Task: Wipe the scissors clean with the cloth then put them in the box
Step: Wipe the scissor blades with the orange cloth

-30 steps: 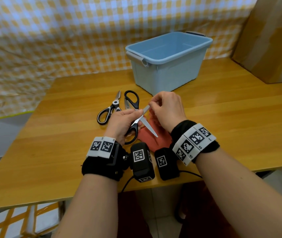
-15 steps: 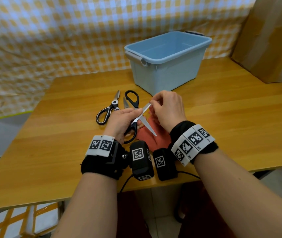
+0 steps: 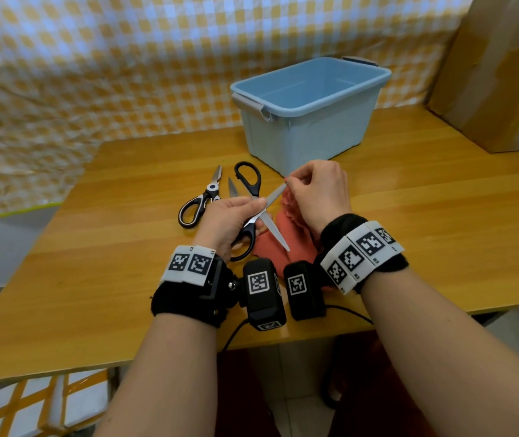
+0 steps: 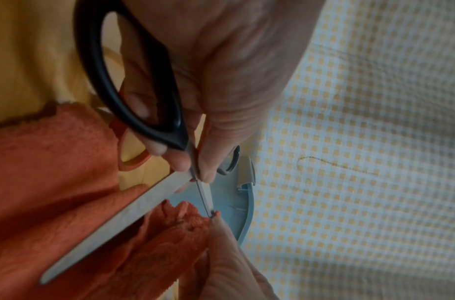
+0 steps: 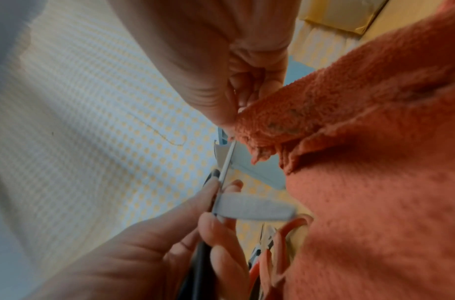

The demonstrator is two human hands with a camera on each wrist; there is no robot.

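Note:
My left hand (image 3: 251, 207) grips the black-handled scissors (image 3: 253, 227) at the pivot, above the table's near middle. Their blades are spread: one points up-right, the other down-right over the orange cloth (image 3: 283, 228). My right hand (image 3: 292, 184) pinches a fold of the cloth against the tip of the upper blade. In the left wrist view my fingers pass through the black handle loop (image 4: 134, 81), and the lower blade (image 4: 113, 227) lies across the cloth (image 4: 54, 182). In the right wrist view the cloth (image 5: 375, 142) hangs from my thumb and fingers. The open light-blue box (image 3: 308, 111) stands just behind my hands.
Two more scissors lie left of the box: a black-and-white-handled pair (image 3: 201, 200) and a black-handled pair (image 3: 248, 181). An orange scissor handle (image 4: 134, 160) peeks from under the cloth. A cardboard box (image 3: 498, 74) stands at the far right. Checked fabric hangs behind the wooden table (image 3: 441, 231).
Both hands, with the scissors and cloth, have shifted slightly up and to the right. My right hand's pinch has stayed at the tip of the upper blade.

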